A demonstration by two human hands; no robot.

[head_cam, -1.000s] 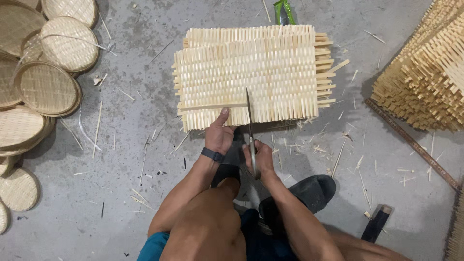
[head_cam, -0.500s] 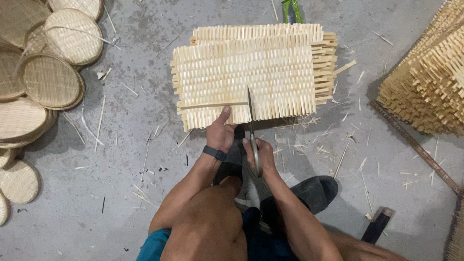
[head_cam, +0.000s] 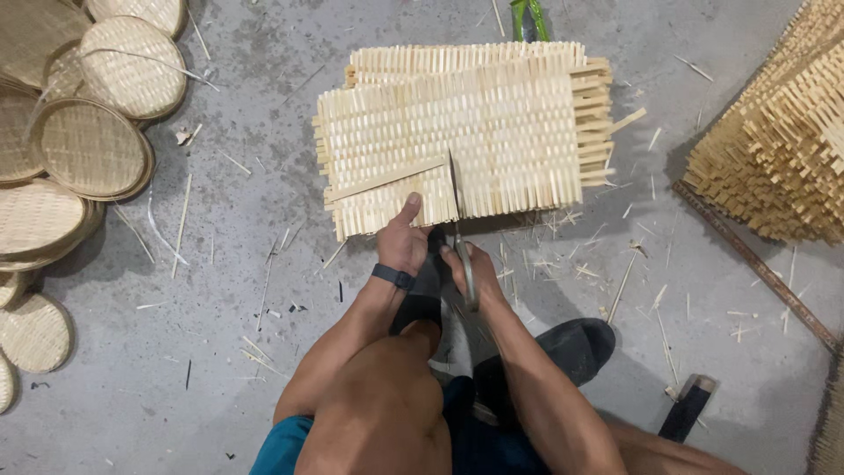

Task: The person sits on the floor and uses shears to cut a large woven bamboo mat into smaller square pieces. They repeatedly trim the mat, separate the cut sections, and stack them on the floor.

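On the woven mat [head_cam: 457, 141], left hand [head_cam: 403, 242] presses flat; right hand [head_cam: 468, 268] grips scissors [head_cam: 455, 198].

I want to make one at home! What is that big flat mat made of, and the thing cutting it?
The mat looks woven from thin, pale, matte strips, probably bamboo or a similar split wood; loose strip ends stick out along its edges. The scissors look like grey metal, with a long, dull blade. The right hand holds them while the left hand presses on the mat.

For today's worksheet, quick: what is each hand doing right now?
Left hand: pressing down the woven bamboo mat, thumb on it.
Right hand: closed around the scissors.
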